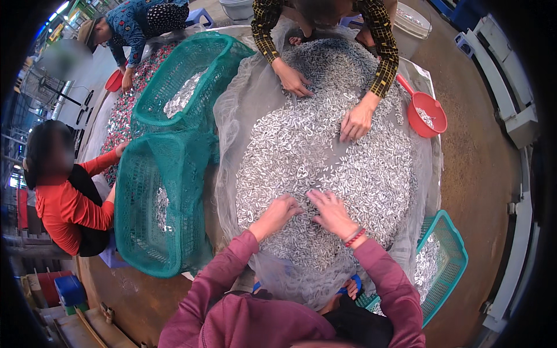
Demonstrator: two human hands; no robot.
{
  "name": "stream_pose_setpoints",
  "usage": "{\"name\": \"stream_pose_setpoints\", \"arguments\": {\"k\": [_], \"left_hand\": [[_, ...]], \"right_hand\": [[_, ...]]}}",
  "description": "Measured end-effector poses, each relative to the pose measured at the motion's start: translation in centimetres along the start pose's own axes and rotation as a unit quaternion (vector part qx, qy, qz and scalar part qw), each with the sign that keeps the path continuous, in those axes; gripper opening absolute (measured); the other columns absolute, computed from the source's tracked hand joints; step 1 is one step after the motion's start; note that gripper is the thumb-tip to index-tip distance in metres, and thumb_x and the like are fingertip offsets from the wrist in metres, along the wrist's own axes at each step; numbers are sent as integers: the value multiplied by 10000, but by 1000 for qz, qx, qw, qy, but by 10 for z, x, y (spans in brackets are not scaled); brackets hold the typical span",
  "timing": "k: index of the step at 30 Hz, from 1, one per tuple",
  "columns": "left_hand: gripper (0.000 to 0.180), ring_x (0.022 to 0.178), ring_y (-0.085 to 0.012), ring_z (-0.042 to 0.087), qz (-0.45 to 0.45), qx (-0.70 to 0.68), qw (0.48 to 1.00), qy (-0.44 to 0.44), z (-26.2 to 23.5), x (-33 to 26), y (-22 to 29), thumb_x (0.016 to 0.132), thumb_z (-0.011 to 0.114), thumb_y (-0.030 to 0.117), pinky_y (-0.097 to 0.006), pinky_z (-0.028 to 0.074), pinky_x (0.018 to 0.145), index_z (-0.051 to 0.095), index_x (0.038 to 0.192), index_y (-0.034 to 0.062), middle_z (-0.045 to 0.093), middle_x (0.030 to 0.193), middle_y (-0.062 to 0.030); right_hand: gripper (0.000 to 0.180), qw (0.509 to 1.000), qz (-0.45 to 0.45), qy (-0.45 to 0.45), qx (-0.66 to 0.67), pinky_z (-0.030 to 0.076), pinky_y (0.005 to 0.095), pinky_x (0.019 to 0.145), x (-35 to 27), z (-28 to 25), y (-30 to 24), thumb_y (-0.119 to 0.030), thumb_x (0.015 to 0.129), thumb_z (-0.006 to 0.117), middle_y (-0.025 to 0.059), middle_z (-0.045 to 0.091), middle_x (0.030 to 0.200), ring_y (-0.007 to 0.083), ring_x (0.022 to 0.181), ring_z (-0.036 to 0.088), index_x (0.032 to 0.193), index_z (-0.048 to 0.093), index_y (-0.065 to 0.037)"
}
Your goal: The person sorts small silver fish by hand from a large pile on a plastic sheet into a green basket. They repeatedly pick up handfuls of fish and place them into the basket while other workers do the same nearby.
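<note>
A wide heap of small silvery metal pieces point(278, 151), some curved like hooks or links, lies on a sheer mesh cloth point(229, 110) in front of me. At the near part of the heap, my left hand point(279, 214) rests with its fingers loosely apart, tips among the pieces. Close to its right lies my right hand point(332, 213), fingers spread over the heap, with a red band on its wrist. Neither hand visibly holds a piece. Across from me, a co-worker's two hands point(356, 122) touch the same heap.
Two green mesh-covered baskets point(125, 203) stand at left, holding some pieces. A red scoop point(435, 124) sits at the right edge, and a green basket point(461, 255) is at lower right. Two people work at a red-and-silver heap point(149, 72) on the left. A bucket point(409, 32) stands at the back.
</note>
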State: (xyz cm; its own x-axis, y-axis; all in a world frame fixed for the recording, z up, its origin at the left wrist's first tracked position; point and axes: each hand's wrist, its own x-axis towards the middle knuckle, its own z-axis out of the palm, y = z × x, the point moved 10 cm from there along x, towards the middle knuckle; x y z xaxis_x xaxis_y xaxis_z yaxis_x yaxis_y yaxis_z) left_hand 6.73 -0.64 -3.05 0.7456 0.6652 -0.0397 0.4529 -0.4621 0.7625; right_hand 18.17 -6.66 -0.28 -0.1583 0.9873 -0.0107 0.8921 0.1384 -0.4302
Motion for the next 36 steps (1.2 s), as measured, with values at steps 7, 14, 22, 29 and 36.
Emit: {"name": "stream_pose_setpoints", "arguments": {"k": [7,14,22,29,36], "left_hand": [[305,699,-369,608,-17,80,996,35,-48,15,-13,822,695,280,-426,473,645,639,743,-9,613,729,-194],[306,558,-216,511,-170,-294,939,-47,-38,6,-18,907,616,283,-304,439,557,605,780,5,539,644,-65],[165,689,-100,456,-143,-784,603,-33,-49,-5,-3,954,519,162,-163,410,417,480,847,42,461,871,-71],[361,723,-300,661,-223,133,965,-48,-79,-69,-90,798,743,337,-411,508,679,636,827,-6,657,743,-151],[194,813,-403,638,-150,199,968,-20,-36,-71,-84,831,625,167,-467,510,727,626,851,-27,643,821,-245]], "right_hand": [[227,991,-67,-113,-15,489,400,784,-33,69,-11,-62,772,566,120,603,970,291,949,581,987,635,-37],[292,864,313,-110,379,520,392,709,-40,11,66,-211,875,625,161,630,942,327,780,632,1128,625,-64],[225,995,23,-79,52,500,438,707,-30,55,-20,-115,844,616,176,580,892,358,814,604,1048,565,-36],[117,883,240,-87,395,513,312,653,-34,57,49,-32,844,625,65,652,889,161,790,640,960,627,-42],[185,649,256,-10,716,517,287,740,-36,5,56,-21,863,511,102,641,973,177,864,628,1027,593,5]]}}
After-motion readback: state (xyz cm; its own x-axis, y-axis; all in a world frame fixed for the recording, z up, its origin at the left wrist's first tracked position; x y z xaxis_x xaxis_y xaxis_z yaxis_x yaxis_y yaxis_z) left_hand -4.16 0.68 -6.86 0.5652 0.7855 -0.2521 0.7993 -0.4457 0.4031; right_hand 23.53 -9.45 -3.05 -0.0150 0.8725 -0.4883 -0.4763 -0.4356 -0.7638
